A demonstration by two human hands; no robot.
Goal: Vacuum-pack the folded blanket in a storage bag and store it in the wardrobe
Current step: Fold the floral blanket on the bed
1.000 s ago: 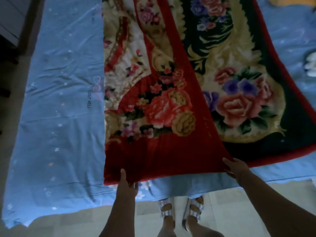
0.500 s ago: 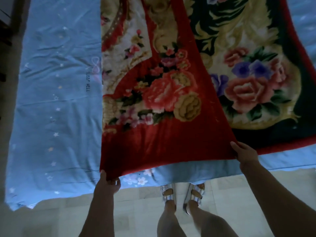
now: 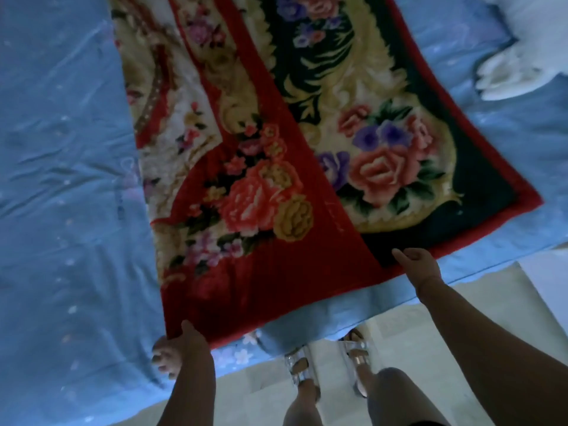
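A wrinkled blue sheet [image 3: 61,179] with small stars covers the bed. A white fluffy item [image 3: 522,56] lies far right. Silver sandals [image 3: 299,368] stand on the pale floor [image 3: 399,348], near.

blanket [image 3: 276,186]: red floral, centre frame, flap folded over, on blue sheet [image 3: 61,186] | left hand [image 3: 181,348]: grips lower-left corner | right hand [image 3: 418,265]: lower-right fold edge, seemingly pinching it; blurred

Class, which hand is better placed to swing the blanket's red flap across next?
Probably left: the left hand grips the near corner of the blanket; the right hand sits at the fold line, likelier a pivot.
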